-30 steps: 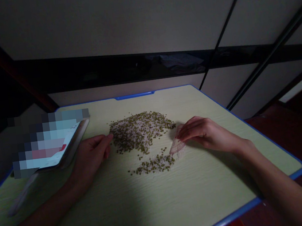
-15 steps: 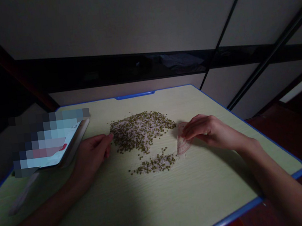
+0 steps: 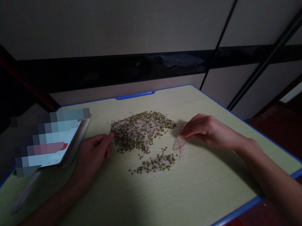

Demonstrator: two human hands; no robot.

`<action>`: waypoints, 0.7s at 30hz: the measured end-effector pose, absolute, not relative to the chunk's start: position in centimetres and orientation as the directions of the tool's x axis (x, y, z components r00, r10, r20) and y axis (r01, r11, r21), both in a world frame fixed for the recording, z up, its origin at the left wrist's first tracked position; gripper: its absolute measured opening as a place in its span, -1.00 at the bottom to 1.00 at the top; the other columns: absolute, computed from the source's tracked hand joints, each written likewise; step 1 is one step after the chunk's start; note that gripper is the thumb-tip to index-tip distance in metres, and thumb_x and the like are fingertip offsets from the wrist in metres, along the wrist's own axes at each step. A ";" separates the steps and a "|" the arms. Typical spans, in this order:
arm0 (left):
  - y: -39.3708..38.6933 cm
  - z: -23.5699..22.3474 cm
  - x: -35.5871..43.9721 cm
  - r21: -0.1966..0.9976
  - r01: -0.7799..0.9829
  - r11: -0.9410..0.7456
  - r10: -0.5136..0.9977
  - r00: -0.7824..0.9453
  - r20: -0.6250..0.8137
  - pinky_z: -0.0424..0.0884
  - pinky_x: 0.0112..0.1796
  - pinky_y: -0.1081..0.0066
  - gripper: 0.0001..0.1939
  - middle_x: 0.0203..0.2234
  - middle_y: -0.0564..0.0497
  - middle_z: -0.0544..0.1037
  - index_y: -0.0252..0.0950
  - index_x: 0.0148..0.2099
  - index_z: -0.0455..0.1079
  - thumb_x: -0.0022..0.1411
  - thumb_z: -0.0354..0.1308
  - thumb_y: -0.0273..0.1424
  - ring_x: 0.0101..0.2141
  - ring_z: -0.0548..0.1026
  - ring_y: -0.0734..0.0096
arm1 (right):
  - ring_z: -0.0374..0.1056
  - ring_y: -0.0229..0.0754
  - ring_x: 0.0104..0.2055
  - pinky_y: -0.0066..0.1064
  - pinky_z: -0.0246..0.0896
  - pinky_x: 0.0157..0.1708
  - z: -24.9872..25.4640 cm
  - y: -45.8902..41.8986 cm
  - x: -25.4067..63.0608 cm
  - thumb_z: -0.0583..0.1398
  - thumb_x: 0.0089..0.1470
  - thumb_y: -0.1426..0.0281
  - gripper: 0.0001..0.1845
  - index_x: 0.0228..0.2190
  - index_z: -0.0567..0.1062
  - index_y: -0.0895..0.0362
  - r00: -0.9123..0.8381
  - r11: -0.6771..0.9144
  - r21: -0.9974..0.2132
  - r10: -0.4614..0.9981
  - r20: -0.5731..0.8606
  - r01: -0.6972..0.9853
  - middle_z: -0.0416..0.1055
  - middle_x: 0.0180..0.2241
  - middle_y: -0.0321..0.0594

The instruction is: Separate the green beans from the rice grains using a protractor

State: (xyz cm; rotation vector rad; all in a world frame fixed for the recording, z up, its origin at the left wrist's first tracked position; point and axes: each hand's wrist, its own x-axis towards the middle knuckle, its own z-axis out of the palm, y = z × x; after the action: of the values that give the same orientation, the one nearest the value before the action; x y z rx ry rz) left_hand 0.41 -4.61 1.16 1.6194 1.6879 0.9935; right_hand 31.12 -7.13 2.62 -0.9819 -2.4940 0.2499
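Note:
My right hand (image 3: pixel 206 130) pinches a clear semicircular protractor (image 3: pixel 180 141), its curved edge tilted down to the left. A few white grains (image 3: pixel 182 155) lie on the table just below the protractor. Left of it spreads a large mixed pile (image 3: pixel 142 128) of green beans and white grains. A smaller heap (image 3: pixel 155 163) of the same mix lies in front of the pile. My left hand (image 3: pixel 95 152) is closed, its thumb and forefinger tips at the pile's left edge. Whether anything is between those fingers is hidden.
A tablet or phone (image 3: pixel 64 147) with a lit screen, partly blurred out, leans at the left of the table. A pale strip (image 3: pixel 25 192) lies in front of it. The pale table (image 3: pixel 162 207) has a blue rim, and cabinet panels (image 3: pixel 117 21) stand behind.
The protractor has tilted in my right hand, its lower tip swinging up and to the left. White grains now show below it. My left hand has stayed in place.

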 end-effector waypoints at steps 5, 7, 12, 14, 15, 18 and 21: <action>-4.4 1.0 0.3 0.823 0.567 -0.014 0.994 -0.081 0.073 0.06 -0.60 0.48 -0.59 -0.86 0.21 0.15 -0.23 -0.76 0.11 0.00 0.00 -0.15 -0.73 0.13 0.57 | 0.45 -0.15 -0.25 -0.28 0.30 -0.22 2.9 -7.3 30.8 0.02 0.02 0.65 -0.67 -0.38 0.57 0.20 -0.682 0.758 -0.340 0.651 0.333 0.557 0.56 -0.33 -0.12; -4.4 1.0 0.3 0.827 0.562 -0.015 0.994 -0.078 0.072 0.07 -0.59 0.48 -0.59 -0.86 0.20 0.15 -0.23 -0.76 0.11 0.01 -0.01 -0.15 -0.73 0.13 0.57 | 0.45 -0.16 -0.26 -0.30 0.30 -0.23 3.0 -7.3 30.8 0.02 0.01 0.66 -0.65 -0.40 0.57 0.19 -0.686 0.761 -0.349 0.646 0.335 0.546 0.56 -0.34 -0.13; -4.4 1.0 0.3 0.840 0.542 -0.023 0.994 -0.077 0.077 0.06 -0.61 0.48 -0.59 -0.85 0.20 0.16 -0.23 -0.76 0.12 0.00 0.00 -0.15 -0.73 0.13 0.56 | 0.45 -0.20 -0.26 -0.33 0.29 -0.22 3.0 -7.3 31.0 0.02 -0.03 0.69 -0.63 -0.42 0.56 0.14 -0.680 0.754 -0.367 0.654 0.332 0.545 0.56 -0.35 -0.21; -4.5 1.0 0.3 0.837 0.547 -0.007 0.994 -0.089 0.066 0.05 -0.61 0.48 -0.58 -0.86 0.19 0.15 -0.23 -0.76 0.11 -0.01 0.00 -0.14 -0.73 0.13 0.56 | 0.44 -0.20 -0.25 -0.31 0.28 -0.21 2.9 -7.3 31.2 0.04 -0.03 0.69 -0.64 -0.41 0.56 0.13 -0.678 0.752 -0.367 0.655 0.333 0.547 0.56 -0.34 -0.21; -4.5 1.1 0.3 0.834 0.551 0.001 0.994 -0.092 0.060 0.05 -0.62 0.48 -0.58 -0.86 0.19 0.15 -0.23 -0.76 0.11 -0.01 0.00 -0.13 -0.73 0.13 0.56 | 0.44 -0.19 -0.24 -0.30 0.28 -0.20 2.9 -7.4 31.2 0.04 -0.03 0.68 -0.64 -0.40 0.56 0.12 -0.678 0.753 -0.368 0.655 0.333 0.546 0.55 -0.33 -0.21; -4.5 1.1 0.4 0.833 0.553 0.004 0.994 -0.093 0.057 0.06 -0.61 0.48 -0.59 -0.85 0.19 0.17 -0.23 -0.76 0.12 -0.01 0.00 -0.14 -0.73 0.13 0.56 | 0.44 -0.19 -0.24 -0.30 0.28 -0.20 3.0 -7.4 31.2 0.05 0.00 0.67 -0.66 -0.39 0.57 0.13 -0.684 0.755 -0.379 0.650 0.331 0.535 0.55 -0.32 -0.20; -4.5 1.0 0.4 0.834 0.552 -0.006 0.994 -0.086 0.064 0.06 -0.61 0.48 -0.58 -0.86 0.19 0.15 -0.23 -0.76 0.11 0.00 -0.01 -0.14 -0.73 0.13 0.56 | 0.44 -0.19 -0.26 -0.30 0.29 -0.22 3.1 -7.6 31.0 0.06 0.04 0.63 -0.69 -0.42 0.57 0.13 -0.693 0.758 -0.397 0.644 0.326 0.517 0.55 -0.35 -0.18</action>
State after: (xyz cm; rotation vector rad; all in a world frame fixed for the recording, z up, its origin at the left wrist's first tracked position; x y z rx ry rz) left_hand 0.38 -4.52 1.03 1.6088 1.6933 0.9785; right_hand 31.04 -7.56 3.09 -0.8792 -2.5050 0.3817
